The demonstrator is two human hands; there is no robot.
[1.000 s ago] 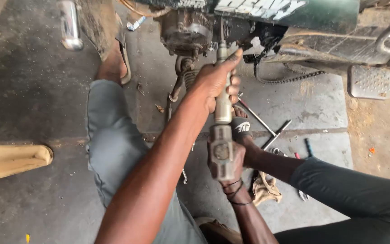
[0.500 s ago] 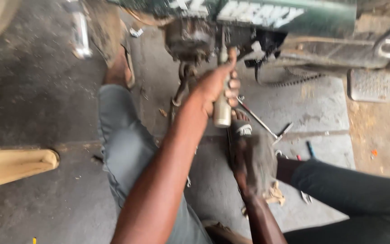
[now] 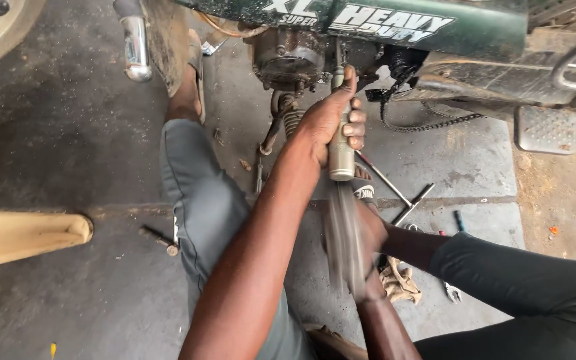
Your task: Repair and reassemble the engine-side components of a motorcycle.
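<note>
- Head view, looking down: a metal cylindrical tool point(image 3: 341, 157), a socket-like driver, stands upright against the underside of a green motorcycle point(image 3: 435, 30), its upper end meeting the engine casing point(image 3: 288, 57).
- Left hand point(image 3: 331, 123) is wrapped tightly around that cylinder, thumb up along its shaft, fingers point(image 3: 356, 130) curled across the front.
- Right hand point(image 3: 361, 257) sits just below, clenched on a long handle point(image 3: 345, 240); motion blur hides what kind of tool it is, and whether it joins the cylinder cannot be told.
- Both forearms rise from the bottom edge; the person sits on the floor, grey trouser leg point(image 3: 201, 213) stretched towards the engine, dark trouser leg point(image 3: 521, 287) to the right.
- A foot in a sandal point(image 3: 363, 190) shows behind the cylinder.
- On the concrete floor point(image 3: 68, 147) near the right hand: a T-handle wrench point(image 3: 405, 200), a crumpled rag point(image 3: 400, 283), small hand tools point(image 3: 451, 290).
- A loose drive chain point(image 3: 428, 123) hangs under the motorcycle; a ribbed footrest point(image 3: 549, 130) sticks out at right.
- A chrome exhaust end point(image 3: 135, 43) sits upper left; a pale wooden piece point(image 3: 21, 237) lies at left.
</note>
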